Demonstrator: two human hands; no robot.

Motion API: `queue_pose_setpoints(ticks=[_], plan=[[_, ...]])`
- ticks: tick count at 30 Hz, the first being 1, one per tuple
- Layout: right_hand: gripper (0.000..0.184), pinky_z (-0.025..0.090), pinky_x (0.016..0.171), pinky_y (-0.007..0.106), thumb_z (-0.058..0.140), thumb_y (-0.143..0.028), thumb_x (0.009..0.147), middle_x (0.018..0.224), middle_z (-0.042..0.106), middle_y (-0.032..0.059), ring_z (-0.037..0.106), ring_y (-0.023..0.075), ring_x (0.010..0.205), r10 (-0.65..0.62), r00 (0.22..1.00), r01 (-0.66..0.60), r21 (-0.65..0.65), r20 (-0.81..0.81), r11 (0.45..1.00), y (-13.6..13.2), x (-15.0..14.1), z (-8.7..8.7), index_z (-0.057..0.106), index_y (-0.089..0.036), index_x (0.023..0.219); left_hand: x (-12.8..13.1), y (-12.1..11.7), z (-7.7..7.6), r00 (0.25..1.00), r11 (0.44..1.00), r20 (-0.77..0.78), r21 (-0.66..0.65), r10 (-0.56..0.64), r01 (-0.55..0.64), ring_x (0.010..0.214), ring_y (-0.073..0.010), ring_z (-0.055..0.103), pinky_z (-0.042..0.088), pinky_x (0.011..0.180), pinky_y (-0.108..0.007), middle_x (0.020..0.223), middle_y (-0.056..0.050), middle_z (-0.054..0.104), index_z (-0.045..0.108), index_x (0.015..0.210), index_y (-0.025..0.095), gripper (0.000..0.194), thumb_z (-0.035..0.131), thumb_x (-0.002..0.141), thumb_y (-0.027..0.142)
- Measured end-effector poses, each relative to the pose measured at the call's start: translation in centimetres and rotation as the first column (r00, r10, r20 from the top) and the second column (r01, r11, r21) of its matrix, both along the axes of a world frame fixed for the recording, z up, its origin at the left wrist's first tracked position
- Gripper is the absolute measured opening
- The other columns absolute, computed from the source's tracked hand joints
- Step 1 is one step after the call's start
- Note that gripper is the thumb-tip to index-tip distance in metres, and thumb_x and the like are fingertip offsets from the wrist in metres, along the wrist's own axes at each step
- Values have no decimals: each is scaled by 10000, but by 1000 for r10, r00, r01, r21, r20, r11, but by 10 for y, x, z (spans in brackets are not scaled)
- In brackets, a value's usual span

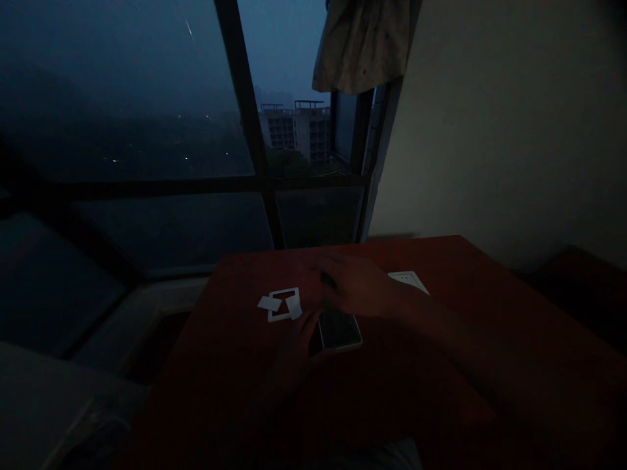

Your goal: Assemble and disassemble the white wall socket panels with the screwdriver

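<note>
A wall switch body point(340, 329) with a dark back and a pale rim lies on the red-brown table, turned back side up. My left hand point(301, 346) grips its left edge, with thumb and fingers on either side of the corner. Above its far end is my right hand point(353, 284), fingers curled and pointing left. Something small and dark shows by those fingers, with a greenish spot below it; dim light hides what it is. Left of the hands lies a white switch frame point(270, 313), with two loose white plates point(269, 303) overlapping it.
A white socket plate point(409, 281) lies beyond my right forearm, which partly covers it. The table point(235, 391) reaches toward a dark-framed window point(264, 156). A cloth point(362, 46) hangs at the window's upper right, beside a pale wall point(490, 130).
</note>
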State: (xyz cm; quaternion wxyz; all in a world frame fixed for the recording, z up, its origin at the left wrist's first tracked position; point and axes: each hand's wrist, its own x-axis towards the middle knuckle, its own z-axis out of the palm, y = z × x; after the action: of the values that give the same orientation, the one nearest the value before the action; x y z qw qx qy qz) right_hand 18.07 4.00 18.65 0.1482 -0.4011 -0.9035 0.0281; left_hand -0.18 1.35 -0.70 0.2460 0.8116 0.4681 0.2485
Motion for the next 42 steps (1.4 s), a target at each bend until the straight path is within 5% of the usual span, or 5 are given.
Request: queue_pose_setpoints(ticks=[18,24,30,36,42], plan=[[300,384,589,286,364,-373,906,971,634,88,596,208,787,-164,983,160,47,81,986,-6,-5,-4,518,-186,1083,2,-2,2,999,1000,31,-1,16,-16,1322,-278,319,299,1074,-443,1449,-115,327,294,1409,230,721,640,799,397],[345,418,686,282,472,-185,796,1117,598,86,582,185,914,20,995,-25,-42,-102,999,-5,-2,-6,483,-161,1141,1,-2,0,1000,1000,21,-15,0,0,1325,-283,315,294,1074,-460,1457,-116,314,277,1412,245,713,630,807,379],[336,387,585,298,383,-381,894,1003,643,91,610,218,773,-237,969,234,43,72,971,-10,-7,-4,507,-191,1141,4,-3,4,1000,1000,12,-1,1,-1,1332,-269,300,281,1087,-444,1462,-106,306,277,1410,234,710,631,806,352],[335,425,712,290,438,-229,845,1139,601,95,583,199,956,-55,996,52,-47,-72,998,-7,-4,-5,467,-167,1173,3,-3,6,1000,1000,-14,-12,14,-14,1320,-288,322,307,1074,-445,1464,-100,306,273,1412,234,723,625,800,391],[319,428,637,323,382,-361,898,1015,642,103,619,231,816,-214,976,213,27,40,977,-8,-2,-10,510,-180,1128,2,-1,2,1000,1000,-13,0,8,-8,1324,-276,315,306,1074,-438,1457,-100,315,288,1406,237,716,642,795,359]])
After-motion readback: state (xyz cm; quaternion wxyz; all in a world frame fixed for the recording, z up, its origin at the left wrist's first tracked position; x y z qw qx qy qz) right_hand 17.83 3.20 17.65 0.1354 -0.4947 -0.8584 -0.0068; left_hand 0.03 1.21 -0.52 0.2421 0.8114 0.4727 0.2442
